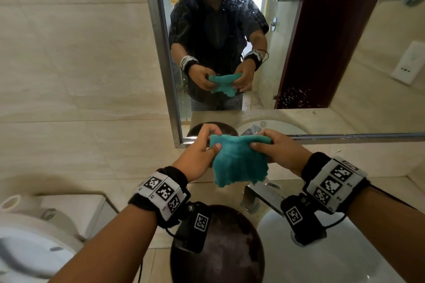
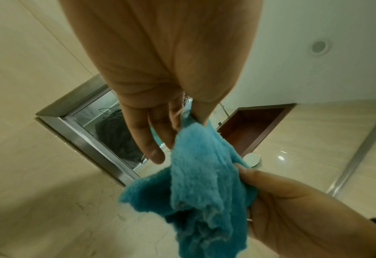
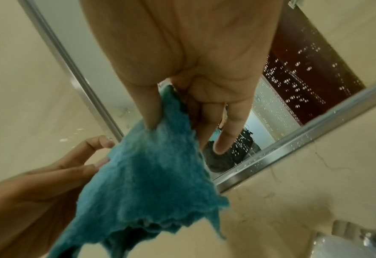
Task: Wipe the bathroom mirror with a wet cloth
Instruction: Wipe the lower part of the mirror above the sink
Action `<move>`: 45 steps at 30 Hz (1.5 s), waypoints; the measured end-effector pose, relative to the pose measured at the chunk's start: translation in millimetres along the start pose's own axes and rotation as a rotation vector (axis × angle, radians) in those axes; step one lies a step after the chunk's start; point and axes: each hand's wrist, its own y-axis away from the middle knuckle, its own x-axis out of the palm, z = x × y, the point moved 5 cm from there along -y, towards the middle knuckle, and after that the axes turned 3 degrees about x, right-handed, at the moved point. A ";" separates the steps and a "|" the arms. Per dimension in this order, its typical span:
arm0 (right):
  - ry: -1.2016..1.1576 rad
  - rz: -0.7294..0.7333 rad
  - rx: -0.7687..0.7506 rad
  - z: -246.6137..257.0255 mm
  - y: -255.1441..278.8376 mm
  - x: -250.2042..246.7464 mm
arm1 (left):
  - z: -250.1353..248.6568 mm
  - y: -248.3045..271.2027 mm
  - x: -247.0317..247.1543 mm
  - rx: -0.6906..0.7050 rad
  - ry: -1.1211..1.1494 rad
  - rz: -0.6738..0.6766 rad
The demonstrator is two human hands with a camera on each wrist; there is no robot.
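Teal cloth hangs between 2 hands over the bench, short of the mirror: left hand and right hand pinch top corners. Risk: a loose grip (thumb-and-finger only) drops it into the sink

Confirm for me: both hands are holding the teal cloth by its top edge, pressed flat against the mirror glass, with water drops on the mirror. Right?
One part is wrong: the teal cloth is not pressed to the mirror. The head view shows it hanging free in front of the mirror's lower frame, above the faucet. The rest holds: the left hand and right hand pinch its top edge, and water drops dot the glass.
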 end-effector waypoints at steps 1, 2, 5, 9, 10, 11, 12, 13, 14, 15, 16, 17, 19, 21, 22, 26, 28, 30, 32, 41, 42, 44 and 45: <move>-0.063 -0.020 0.011 0.7 0.3 0.1 | -0.4 0.3 1.2 -0.015 0.006 0.006; -0.122 -0.037 0.012 2.1 0.8 0.0 | 0.0 0.7 2.5 -0.033 -0.002 0.022; -0.251 0.042 -0.007 6.8 3.2 1.4 | 4.2 -0.3 2.7 -0.058 -0.182 0.060; 0.055 0.209 -0.088 9.3 6.4 6.3 | 3.8 -1.8 -2.1 -0.006 -0.467 -0.008; 0.171 0.185 -0.106 7.7 3.8 5.8 | 3.2 -1.7 -2.2 0.006 -0.510 -0.018; 0.275 0.144 -0.124 6.8 1.5 5.1 | 3.0 -1.9 -2.4 0.014 -0.535 -0.026; 0.367 0.098 -0.141 5.9 -1.1 4.1 | 2.9 -2.6 -2.7 0.025 -0.549 -0.029; 0.453 0.055 -0.161 5.4 -2.8 3.3 | 2.0 -3.6 -2.8 0.040 -0.556 -0.031; 0.522 0.023 -0.180 4.9 -3.8 3.1 | 2.2 -4.6 -3.0 0.054 -0.560 -0.035; 0.562 0.016 -0.171 3.3 -4.3 3.5 | 2.1 -5.6 -3.3 0.068 -0.563 -0.044; 0.568 0.025 -0.161 1.2 -5.3 4.3 | 3.3 -7.4 -4.2 0.071 -0.574 -0.066; 0.554 0.042 -0.157 -0.9 -7.3 5.2 | 4.7 -9.2 -6.1 0.066 -0.598 -0.110; 0.443 0.063 -0.182 -2.4 -9.7 6.0 | 4.6 -10.9 -11.5 0.054 -0.641 -0.260; 0.216 0.083 -0.194 -4.6 -12.2 5.6 | 3.0 -12.0 -11.6 0.049 -0.560 -0.338; 0.114 0.087 -0.185 -7.2 -14.5 4.6 | 4.0 -13.6 -7.4 0.037 -0.481 -0.302; -0.095 0.181 -0.165 -11.9 -19.0 7.0 | 15.7 -21.7 13.6 -0.073 -0.333 -0.071; -0.143 0.246 -0.136 -13.8 -21.4 8.2 | 19.2 -27.9 17.6 -0.084 -0.314 -0.023; -0.158 0.274 -0.132 -14.4 -22.6 8.3 | 20.6 -33.8 20.8 -0.087 -0.247 0.002; -0.003 0.167 -0.185 -12.2 -26.7 2.0 | 20.4 -38.9 22.1 -0.056 -0.241 -0.007; -0.271 0.016 -0.250 -10.3 -56.2 -20.0 | 10.0 -79.5 19.6 0.121 -0.364 -0.095; -0.266 -0.031 -0.264 -8.1 -62.0 -25.5 | 5.6 -84.2 17.9 0.148 -0.435 -0.097; -0.150 -0.193 -0.361 3.4 -71.8 -41.6 | -6.4 -93.7 10.0 0.238 -0.688 -0.182; -0.046 -0.307 -0.451 13.8 -74.2 -50.8 | -12.5 -98.5 5.0 0.283 -0.847 -0.249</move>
